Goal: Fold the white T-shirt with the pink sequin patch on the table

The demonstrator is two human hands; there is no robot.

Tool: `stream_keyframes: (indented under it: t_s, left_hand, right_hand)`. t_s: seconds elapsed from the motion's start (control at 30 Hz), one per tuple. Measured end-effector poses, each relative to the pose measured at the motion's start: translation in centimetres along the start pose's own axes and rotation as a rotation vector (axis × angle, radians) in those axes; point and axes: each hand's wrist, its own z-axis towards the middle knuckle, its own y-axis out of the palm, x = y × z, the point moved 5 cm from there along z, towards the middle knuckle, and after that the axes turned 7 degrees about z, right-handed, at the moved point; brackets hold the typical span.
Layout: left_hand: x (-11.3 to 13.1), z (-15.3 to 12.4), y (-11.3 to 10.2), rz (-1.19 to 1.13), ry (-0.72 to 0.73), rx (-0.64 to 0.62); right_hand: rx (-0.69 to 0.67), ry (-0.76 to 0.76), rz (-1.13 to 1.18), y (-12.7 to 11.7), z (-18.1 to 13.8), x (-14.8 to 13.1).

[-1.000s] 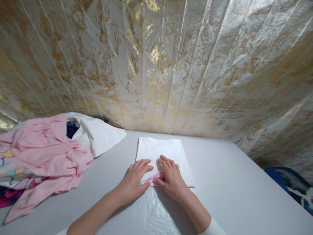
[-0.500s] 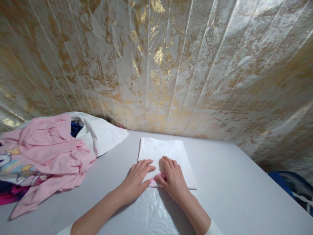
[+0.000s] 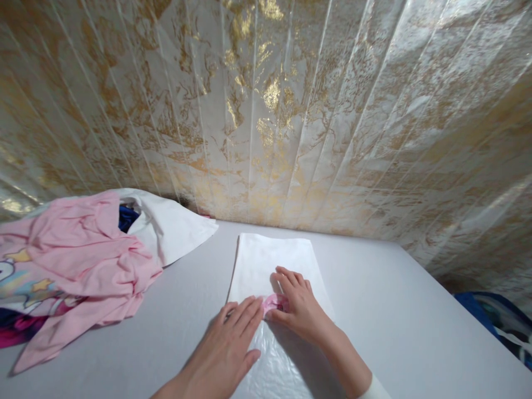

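Observation:
A white folded cloth garment [image 3: 272, 257] lies flat on the pale table, with a small pink patch [image 3: 275, 302] at its near edge. My left hand [image 3: 233, 341] rests at the garment's near left corner, fingers stretched out and fingertips beside the pink patch. On the right of that patch, my right hand [image 3: 297, 302] lies on the white cloth with its fingers apart and curved. Its thumb is by the near edge. The hands cover parts of the garment's near edge.
A heap of clothes stands at the left: a pink printed top [image 3: 91, 260], a white cloth [image 3: 170, 230] and dark blue fabric [image 3: 127, 218]. The table [image 3: 386, 310] meets a gold-patterned wall covering [image 3: 266, 122]. Beyond its right edge is a blue bag-like object [image 3: 477, 318].
My left hand has drawn back toward me, its fingers now laid flatter by the near edge. My right hand has shifted slightly right and nearer, showing more of the pink patch.

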Motion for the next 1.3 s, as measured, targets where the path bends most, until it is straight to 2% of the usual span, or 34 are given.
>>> stream_keyframes:
  t_s: [0.13, 0.23, 0.47, 0.67, 0.87, 1.1, 1.3]
  left_hand:
    - [-0.2, -0.4, 0.6, 0.003, -0.013, -0.027]
    - [-0.2, -0.3, 0.4, -0.015, -0.024, -0.010]
    - [0.0, -0.4, 0.3, -0.018, -0.032, 0.003]
    - [0.0, -0.1, 0.2, -0.002, -0.034, -0.065]
    - [-0.1, -0.2, 0.4, -0.019, -0.037, -0.053]
    - [-0.1, -0.4, 0.7, -0.035, -0.053, -0.072]
    - [-0.4, -0.5, 1.2, -0.042, -0.119, -0.147]
  right_hand:
    - [0.139, 0.002, -0.050, 0.7, 0.7, -0.2]
    - [0.173, -0.021, -0.053, 0.7, 1.0, 0.2]
    - [-0.008, -0.108, 0.043, -0.1, 0.3, 0.9]
    - [0.132, -0.079, 0.051, -0.2, 0.9, 1.7]
    - [-0.006, -0.050, 0.042, 0.1, 0.4, 2.5]
    - [0.093, -0.009, -0.008, -0.1, 0.8, 4.4]
    - [-0.025, 0.038, -0.027, 0.0, -0.3, 4.6]
